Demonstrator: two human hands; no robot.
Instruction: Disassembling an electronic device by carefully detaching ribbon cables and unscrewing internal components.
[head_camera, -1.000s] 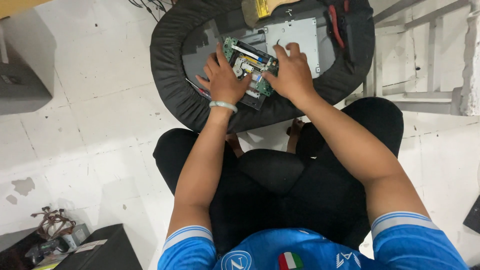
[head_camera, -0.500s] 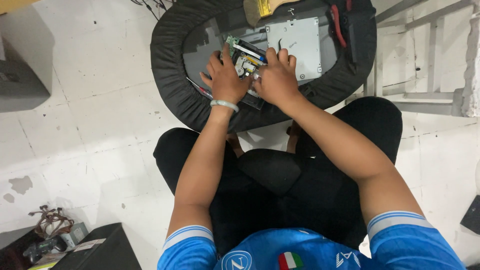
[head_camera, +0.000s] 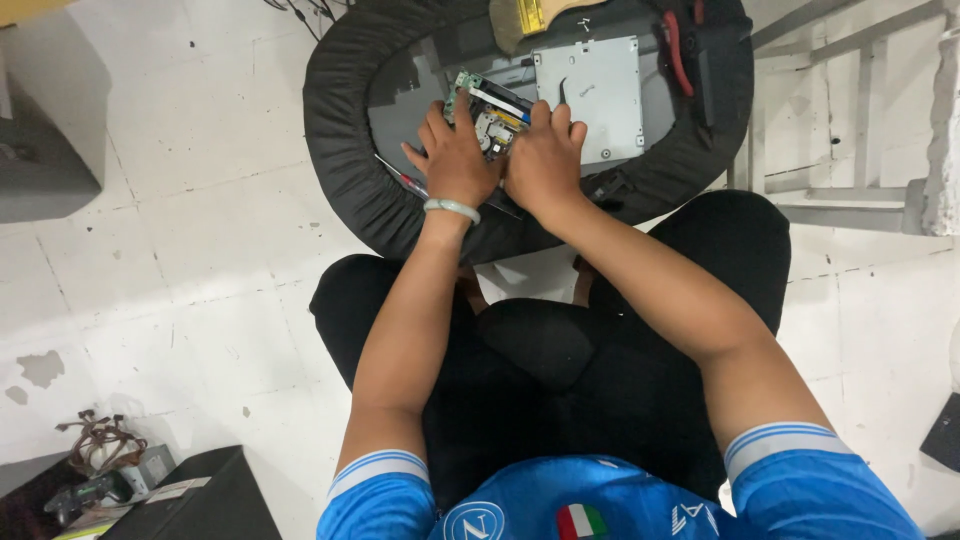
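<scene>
**2 hands on a small drive mechanism in a round padded tray**

The person sits on a white tiled floor (head_camera: 180, 230) with legs in black trousers, looking down at a round black padded tray (head_camera: 345, 150) that serves as the surface. Both hands meet near the tray's middle over a small drive mechanism (head_camera: 492, 112), a compact assembly with a green circuit board edge, a metal body and a yellow strip.

The left hand (head_camera: 455, 158) lies on the mechanism's left side, fingers spread and curled over it, with a pale green bangle (head_camera: 452, 208) on the wrist. Its grip looks narrow, pressing on the part, though whether the fingers close around it cannot be told. The right hand (head_camera: 540, 155) sits just beside the left, touching the mechanism's right side, fingers bent down over it; its grip is likewise narrow and on the same part.

Just right of the hands, inside the tray, lies a flat grey metal cover plate (head_camera: 595, 95). A red-handled screwdriver (head_camera: 400, 178) rests by the left hand, partly under it. Red-handled pliers (head_camera: 678, 50) lie near the tray's far right rim, and a yellow-and-tan item (head_camera: 530, 15) sits at the top edge.

On the floor at lower left is a black box (head_camera: 200, 500) with a tangle of wires (head_camera: 100, 440) beside it. A grey metal frame (head_camera: 850, 150) stands to the right.
</scene>
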